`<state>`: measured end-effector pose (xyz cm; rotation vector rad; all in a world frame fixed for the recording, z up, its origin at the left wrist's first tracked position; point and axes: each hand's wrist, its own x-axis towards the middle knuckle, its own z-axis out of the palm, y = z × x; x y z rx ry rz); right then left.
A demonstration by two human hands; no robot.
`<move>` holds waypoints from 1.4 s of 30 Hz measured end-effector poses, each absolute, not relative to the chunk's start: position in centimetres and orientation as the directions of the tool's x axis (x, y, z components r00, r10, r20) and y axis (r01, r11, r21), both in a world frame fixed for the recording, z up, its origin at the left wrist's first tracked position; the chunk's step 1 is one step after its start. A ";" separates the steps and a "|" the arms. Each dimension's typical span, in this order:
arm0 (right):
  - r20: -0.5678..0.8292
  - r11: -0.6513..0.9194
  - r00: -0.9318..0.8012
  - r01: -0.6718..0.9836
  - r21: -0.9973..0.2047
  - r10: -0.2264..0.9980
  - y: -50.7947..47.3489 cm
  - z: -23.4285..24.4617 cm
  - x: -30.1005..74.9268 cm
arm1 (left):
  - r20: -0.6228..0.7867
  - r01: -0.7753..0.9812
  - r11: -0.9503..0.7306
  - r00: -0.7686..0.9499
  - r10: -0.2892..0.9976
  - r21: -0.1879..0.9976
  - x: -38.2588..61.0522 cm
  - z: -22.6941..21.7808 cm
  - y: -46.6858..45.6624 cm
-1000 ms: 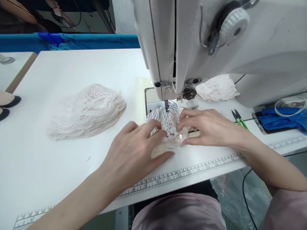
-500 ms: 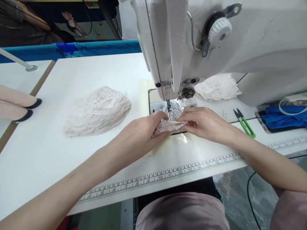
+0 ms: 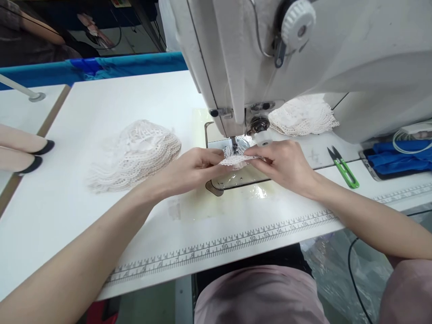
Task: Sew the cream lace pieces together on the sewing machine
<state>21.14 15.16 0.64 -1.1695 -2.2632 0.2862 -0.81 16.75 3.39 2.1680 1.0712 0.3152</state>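
A small white lace piece [image 3: 236, 159] lies at the presser foot [image 3: 234, 144] of the sewing machine [image 3: 216, 67], its near edge drawn out toward me. My left hand [image 3: 194, 168] pinches its left end between thumb and fingers. On the other side, my right hand [image 3: 281, 164] grips the right end, just below the machine's white knob. The far part of the lace runs under the foot, over the metal needle plate. Between the hands the lace is partly folded, and the fingertips are partly hidden by it.
A pile of white lace pieces [image 3: 138, 155] sits on the table at left; another lace stack [image 3: 303, 116] rests behind the needle area. Green thread snips [image 3: 343, 167] and a phone [image 3: 369, 165] under blue cloth [image 3: 400, 157] lie at right. A ruler strip [image 3: 226, 246] follows the front edge.
Both hands have shifted slightly away from me, toward the foot. The left hand has turned flatter, and the lace edge is now stretched between the hands. The camera view has shifted slightly.
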 end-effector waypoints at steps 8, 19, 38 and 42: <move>0.385 0.820 -0.736 0.561 -0.114 0.557 14.4 0.9 21.4 | 0.378 0.591 -0.804 0.761 0.528 -0.065 -0.9 0.5 12.7; 0.372 0.831 -0.764 0.555 -0.041 0.528 14.2 1.1 21.2 | 0.332 0.618 -0.769 0.768 0.547 -0.163 -1.0 0.3 11.9; 0.477 0.772 -0.704 0.631 0.077 0.527 16.5 -0.9 20.8 | 0.422 0.672 -0.732 0.699 0.578 -0.110 -1.2 -0.7 14.8; 0.507 0.771 -0.692 0.631 0.079 0.514 16.7 -1.2 20.8 | 0.422 0.677 -0.734 0.682 0.598 -0.053 -1.2 -0.9 15.0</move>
